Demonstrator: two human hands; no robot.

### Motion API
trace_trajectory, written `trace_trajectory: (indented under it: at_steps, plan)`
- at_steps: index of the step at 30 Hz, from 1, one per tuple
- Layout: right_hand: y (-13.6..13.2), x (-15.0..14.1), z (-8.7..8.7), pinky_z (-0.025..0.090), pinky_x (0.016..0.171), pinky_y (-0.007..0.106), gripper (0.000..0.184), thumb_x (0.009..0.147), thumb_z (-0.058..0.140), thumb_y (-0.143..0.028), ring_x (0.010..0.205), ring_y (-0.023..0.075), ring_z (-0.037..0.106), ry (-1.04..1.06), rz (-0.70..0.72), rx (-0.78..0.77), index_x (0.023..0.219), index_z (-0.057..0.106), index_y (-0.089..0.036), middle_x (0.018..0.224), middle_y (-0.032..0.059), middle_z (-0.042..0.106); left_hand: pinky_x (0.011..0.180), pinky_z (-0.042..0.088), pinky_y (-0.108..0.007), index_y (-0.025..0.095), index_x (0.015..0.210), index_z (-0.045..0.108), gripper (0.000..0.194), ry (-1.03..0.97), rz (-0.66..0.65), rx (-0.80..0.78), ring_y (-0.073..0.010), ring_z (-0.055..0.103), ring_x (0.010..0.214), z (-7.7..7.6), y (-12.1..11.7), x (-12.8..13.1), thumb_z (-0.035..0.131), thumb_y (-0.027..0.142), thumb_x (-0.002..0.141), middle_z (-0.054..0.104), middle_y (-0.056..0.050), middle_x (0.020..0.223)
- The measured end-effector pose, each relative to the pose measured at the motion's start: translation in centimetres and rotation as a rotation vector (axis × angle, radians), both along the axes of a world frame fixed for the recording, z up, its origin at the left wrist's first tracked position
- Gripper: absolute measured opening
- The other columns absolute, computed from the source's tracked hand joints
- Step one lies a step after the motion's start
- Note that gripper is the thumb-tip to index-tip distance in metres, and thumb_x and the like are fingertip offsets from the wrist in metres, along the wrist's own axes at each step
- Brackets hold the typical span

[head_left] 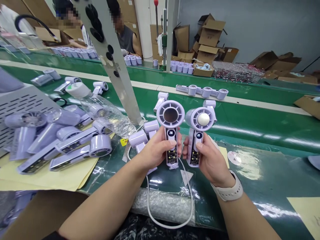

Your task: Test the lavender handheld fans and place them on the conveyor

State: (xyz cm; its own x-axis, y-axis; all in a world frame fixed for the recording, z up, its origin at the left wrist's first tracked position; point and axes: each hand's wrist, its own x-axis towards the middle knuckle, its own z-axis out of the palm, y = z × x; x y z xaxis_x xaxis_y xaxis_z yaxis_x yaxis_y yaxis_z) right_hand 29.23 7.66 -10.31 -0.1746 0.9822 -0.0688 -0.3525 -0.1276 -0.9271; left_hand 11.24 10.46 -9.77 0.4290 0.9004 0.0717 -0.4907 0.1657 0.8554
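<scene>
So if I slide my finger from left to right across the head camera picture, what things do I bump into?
Pile of purple fans → water bottle → left hand with the open-ring fan → right hand with the white-centred fan → white watch → cardboard piece.

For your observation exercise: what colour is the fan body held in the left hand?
Pale lilac fan body, in the left hand; head view.

Left fan [171,133] handle hidden (mostly) by left hand [157,150]; faces blurred.
</scene>
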Motion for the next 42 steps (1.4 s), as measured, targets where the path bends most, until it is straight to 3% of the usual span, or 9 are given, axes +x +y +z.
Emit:
trace_trajectory:
  at_steps: [6,12,18,27,30,32,35,38,42]
  plan:
    - [0.3,-0.1,-0.3,0.058,0.068,0.037,0.034,0.085,0.08,-0.048,0.075,0.0193,0.066,0.003,-0.055,-0.001,0.104,0.06,-0.027,0.097,0.0017,0.07,0.063,0.054,-0.031,0.021,0.096,0.055,0.031,-0.002,-0.041,0.007,-0.0139,0.062,0.065,-0.3,0.1,0.2,0.076,0.033,0.078,0.062,0.002,0.081]
    - [0.6,-0.1,-0.4,0.058,0.067,0.037,0.036,0.082,0.078,-0.046,0.078,0.0205,0.066,0.002,-0.088,-0.03,0.105,0.058,-0.026,0.098,0.0031,0.07,0.06,0.05,-0.029,0.021,0.098,0.054,0.033,0.089,0.087,-0.001,-0.0135,0.061,0.065,-0.5,0.6,0.2,0.075,0.03,0.075,0.062,0.003,0.082]
    - [0.6,0.0,-0.2,0.058,0.067,0.04,0.03,0.083,0.074,-0.043,0.077,0.0218,0.065,-0.027,-0.082,-0.027,0.102,0.058,-0.026,0.097,0.0045,0.069,0.058,0.049,-0.03,0.022,0.099,0.052,0.038,0.085,0.09,-0.034,-0.0137,0.061,0.064,-0.2,0.5,0.4,0.077,0.03,0.073,0.061,0.004,0.082]
    - [0.8,0.3,-0.3,0.055,0.056,0.031,0.028,0.081,0.078,-0.038,0.064,0.0164,0.064,-0.026,-0.168,-0.024,0.099,0.062,-0.024,0.09,0.0017,0.071,0.067,0.058,-0.034,0.019,0.104,0.054,0.038,0.196,0.118,-0.005,-0.0196,0.074,0.075,-0.5,0.5,-0.1,0.079,0.033,0.079,0.07,-0.003,0.097]
    - [0.8,0.5,-0.3,0.051,0.047,0.028,0.031,0.083,0.078,-0.047,0.058,0.0153,0.063,0.052,-0.125,-0.021,0.095,0.063,-0.023,0.084,0.0012,0.072,0.061,0.059,-0.034,0.022,0.113,0.049,0.055,0.249,0.159,-0.024,-0.0193,0.074,0.068,-0.6,0.4,-0.1,0.084,0.048,0.079,0.074,-0.006,0.102]
    - [0.5,0.4,-0.1,0.051,0.046,0.029,0.039,0.09,0.07,-0.061,0.057,0.0166,0.065,0.137,-0.034,-0.003,0.097,0.066,-0.023,0.085,0.0031,0.073,0.051,0.055,-0.031,0.024,0.11,0.047,0.059,0.226,0.197,-0.058,-0.0175,0.068,0.055,-0.5,0.1,0.1,0.075,0.068,0.082,0.075,-0.003,0.091]
    - [-0.2,0.1,0.1,0.063,0.062,0.036,0.044,0.096,0.064,-0.066,0.074,0.0221,0.074,0.186,0.002,0.02,0.103,0.073,-0.023,0.092,0.0059,0.077,0.046,0.052,-0.031,0.025,0.1,0.047,0.054,0.185,0.239,-0.079,-0.0181,0.063,0.049,-0.5,-0.4,0.2,0.056,0.077,0.09,0.069,0.002,0.071]
    - [-1.0,-0.2,0.1,0.066,0.079,0.041,0.029,0.095,0.073,-0.054,0.084,0.0246,0.076,0.174,-0.068,0.057,0.104,0.077,-0.027,0.094,0.0045,0.08,0.048,0.052,-0.029,0.027,0.108,0.049,0.045,0.134,0.277,-0.023,-0.0168,0.061,0.053,-0.5,-1.1,0.0,0.062,0.067,0.091,0.063,0.005,0.071]
    - [-1.1,-0.2,-0.1,0.065,0.081,0.042,0.025,0.091,0.079,-0.051,0.083,0.0252,0.075,0.158,-0.108,0.072,0.098,0.08,-0.027,0.088,0.0038,0.08,0.052,0.05,-0.027,0.028,0.115,0.05,0.046,0.093,0.259,0.024,-0.015,0.061,0.059,-0.2,-1.6,-0.3,0.066,0.063,0.091,0.064,0.004,0.078]
